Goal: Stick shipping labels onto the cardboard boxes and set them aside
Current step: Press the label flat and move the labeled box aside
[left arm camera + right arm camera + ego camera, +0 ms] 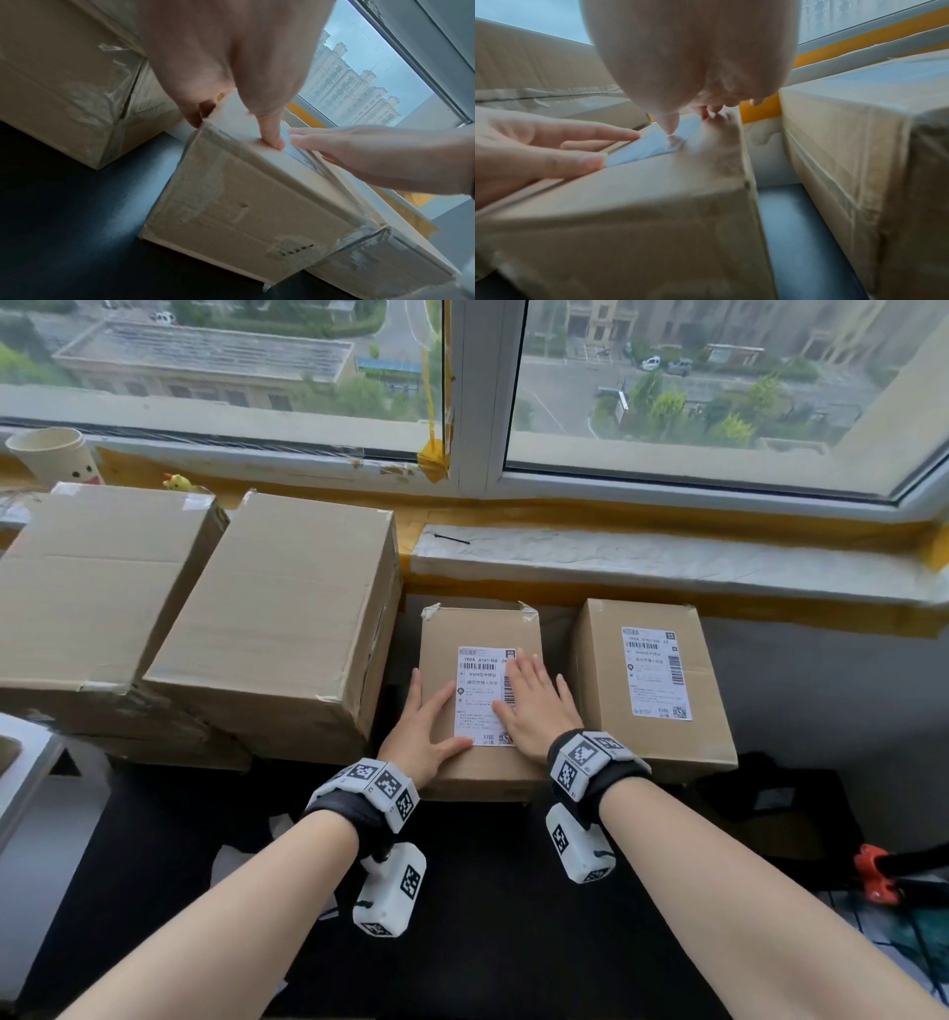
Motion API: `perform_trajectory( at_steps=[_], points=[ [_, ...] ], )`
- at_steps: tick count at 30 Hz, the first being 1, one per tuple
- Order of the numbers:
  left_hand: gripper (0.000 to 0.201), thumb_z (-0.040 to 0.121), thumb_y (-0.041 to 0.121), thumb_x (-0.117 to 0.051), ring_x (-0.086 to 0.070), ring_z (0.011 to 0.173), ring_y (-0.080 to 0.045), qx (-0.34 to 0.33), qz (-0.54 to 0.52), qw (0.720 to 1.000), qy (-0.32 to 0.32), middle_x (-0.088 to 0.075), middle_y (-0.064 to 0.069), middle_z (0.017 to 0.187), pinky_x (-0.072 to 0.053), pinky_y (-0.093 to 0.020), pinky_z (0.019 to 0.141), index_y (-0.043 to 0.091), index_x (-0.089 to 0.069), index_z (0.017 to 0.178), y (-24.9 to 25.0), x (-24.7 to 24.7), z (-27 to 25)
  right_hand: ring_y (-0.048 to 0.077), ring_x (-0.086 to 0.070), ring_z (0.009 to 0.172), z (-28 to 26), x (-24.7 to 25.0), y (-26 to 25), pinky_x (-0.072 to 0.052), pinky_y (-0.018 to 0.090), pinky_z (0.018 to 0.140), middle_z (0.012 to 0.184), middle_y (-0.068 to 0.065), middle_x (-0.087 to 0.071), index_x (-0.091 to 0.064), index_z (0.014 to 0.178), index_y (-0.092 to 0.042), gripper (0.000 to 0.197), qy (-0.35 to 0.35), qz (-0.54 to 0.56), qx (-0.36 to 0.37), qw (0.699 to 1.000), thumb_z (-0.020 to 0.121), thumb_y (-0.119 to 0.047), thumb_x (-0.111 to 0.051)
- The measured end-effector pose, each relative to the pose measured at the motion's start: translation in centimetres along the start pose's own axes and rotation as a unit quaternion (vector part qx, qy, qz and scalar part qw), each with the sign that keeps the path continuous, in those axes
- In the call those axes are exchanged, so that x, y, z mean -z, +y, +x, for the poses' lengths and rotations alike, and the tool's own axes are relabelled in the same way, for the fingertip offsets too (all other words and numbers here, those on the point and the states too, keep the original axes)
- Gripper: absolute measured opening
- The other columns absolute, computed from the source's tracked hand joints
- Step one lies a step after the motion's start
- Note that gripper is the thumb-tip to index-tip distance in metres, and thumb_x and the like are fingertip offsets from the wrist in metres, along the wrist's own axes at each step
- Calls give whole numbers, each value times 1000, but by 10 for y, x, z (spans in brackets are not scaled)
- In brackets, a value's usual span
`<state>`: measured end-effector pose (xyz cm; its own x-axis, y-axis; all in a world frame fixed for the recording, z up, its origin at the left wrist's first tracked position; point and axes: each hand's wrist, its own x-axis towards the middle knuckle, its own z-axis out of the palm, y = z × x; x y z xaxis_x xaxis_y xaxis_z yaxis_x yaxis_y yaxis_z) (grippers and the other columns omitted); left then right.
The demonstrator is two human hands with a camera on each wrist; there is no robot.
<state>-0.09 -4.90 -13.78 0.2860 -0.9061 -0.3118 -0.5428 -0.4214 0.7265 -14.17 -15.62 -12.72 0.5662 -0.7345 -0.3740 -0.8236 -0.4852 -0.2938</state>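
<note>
A small cardboard box [480, 626] stands on the dark table in front of me, with a white shipping label [480, 693] on its top. My left hand [426, 726] lies flat along the box's left edge, thumb at the label's lower left corner. My right hand [534, 706] rests flat on the label's right side, fingers straight. In the left wrist view the thumb [272, 138] presses the box top [244, 203] beside the label [300, 154]. The right wrist view shows the right hand's fingertips [670, 125] touching the label [649, 146]. A second labelled box [657, 752] stands right of it.
Two large unlabelled boxes [282, 618] [92, 577] fill the left side, close against the small box. The window sill [667, 557] runs behind, with a paper cup [51, 454] and a yellow toy [177, 481] at the far left. An orange clamp [873, 870] sits at the right edge.
</note>
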Motion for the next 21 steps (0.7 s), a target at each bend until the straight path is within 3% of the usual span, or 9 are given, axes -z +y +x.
perform_trajectory(
  at_steps=[3,8,12,21],
  points=[
    [79,83,31,-69,-17,144,-13,-1,-13,1000,-2,16,9,157,-26,-22,106,37,-22,146,-3,0,1,13,11,147,14,9,-5,7,40,119,159,-2,13,6,151,-15,65,-22,-20,1,1000,100,-41,-25],
    [88,75,31,-76,-18,143,-11,-3,-42,999,-14,16,14,156,-22,-19,104,38,-23,146,-9,4,2,15,8,147,27,10,-28,4,39,119,159,-2,12,5,151,-17,62,-57,-41,67,995,101,-38,-23],
    [106,65,32,-83,-14,143,-9,4,-45,998,-44,22,19,154,-22,-25,113,38,-17,148,-12,7,1,16,6,148,32,14,-39,0,39,120,160,-2,9,4,151,-17,58,-65,-32,83,994,102,-33,-22],
    [114,66,39,-81,-17,144,-12,2,22,999,-43,23,14,155,-29,-27,111,30,-4,150,-10,10,-1,16,3,148,-14,-2,-33,1,32,118,160,-2,4,-1,152,-18,56,-74,-42,139,987,102,-26,-25]
  ],
)
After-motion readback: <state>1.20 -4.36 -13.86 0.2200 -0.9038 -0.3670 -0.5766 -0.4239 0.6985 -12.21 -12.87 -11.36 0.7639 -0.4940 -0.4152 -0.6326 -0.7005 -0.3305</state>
